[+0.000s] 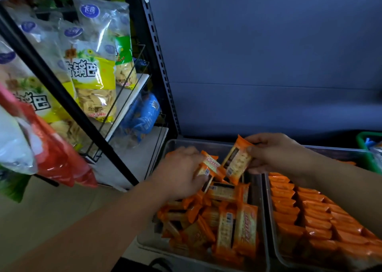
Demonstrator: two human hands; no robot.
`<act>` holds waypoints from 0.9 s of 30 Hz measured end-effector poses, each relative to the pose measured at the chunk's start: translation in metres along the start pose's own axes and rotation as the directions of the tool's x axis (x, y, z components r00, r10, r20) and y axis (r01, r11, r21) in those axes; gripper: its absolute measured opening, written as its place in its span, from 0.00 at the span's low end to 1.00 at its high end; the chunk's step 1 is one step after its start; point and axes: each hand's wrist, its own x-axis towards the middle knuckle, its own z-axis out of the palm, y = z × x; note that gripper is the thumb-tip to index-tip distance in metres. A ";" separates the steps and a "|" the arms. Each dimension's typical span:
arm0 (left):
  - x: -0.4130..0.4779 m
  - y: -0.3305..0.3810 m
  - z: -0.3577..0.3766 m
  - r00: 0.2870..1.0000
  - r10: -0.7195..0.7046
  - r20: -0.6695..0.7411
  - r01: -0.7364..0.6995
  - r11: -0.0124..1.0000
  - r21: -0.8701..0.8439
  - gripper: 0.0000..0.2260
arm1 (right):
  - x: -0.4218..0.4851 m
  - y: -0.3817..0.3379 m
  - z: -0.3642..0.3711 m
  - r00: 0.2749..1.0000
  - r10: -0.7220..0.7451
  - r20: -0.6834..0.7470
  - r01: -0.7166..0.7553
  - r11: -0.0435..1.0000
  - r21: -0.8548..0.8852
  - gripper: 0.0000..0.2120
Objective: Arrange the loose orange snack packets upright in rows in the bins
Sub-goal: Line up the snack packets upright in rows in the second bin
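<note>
Lower centre of the frame, the left hand (182,172) gripped one orange packet (208,168) over the jumbled heap (225,226) in the left bin (186,142). The right hand (275,153) pinched a second packet (237,162) by its edge, tilted above the same bin. That light pinch on a slick wrapper could let it slip back into the heap. Pushed carelessly into the right bin (334,148), it might topple the upright rows (310,216) packed there.

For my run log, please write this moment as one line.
left hand: holds left packet | right hand: holds right packet, raised | left bin: loose packets | right bin: upright rows
</note>
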 end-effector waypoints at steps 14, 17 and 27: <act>0.031 0.068 0.014 0.997 -0.083 0.009 0.054 0.553 -0.831 0.18 | -0.004 0.008 -0.024 0.987 -0.140 0.083 0.141 0.990 -0.014 0.22; 0.040 0.077 0.010 0.994 0.004 0.110 0.094 0.491 -0.866 0.11 | -0.001 0.011 -0.040 0.979 -0.194 0.066 0.203 0.961 -0.186 0.22; 0.102 0.058 0.062 0.882 0.084 0.463 -0.082 0.996 -0.024 0.39 | 0.005 0.027 -0.076 0.977 -0.115 -0.182 0.065 0.964 -0.257 0.08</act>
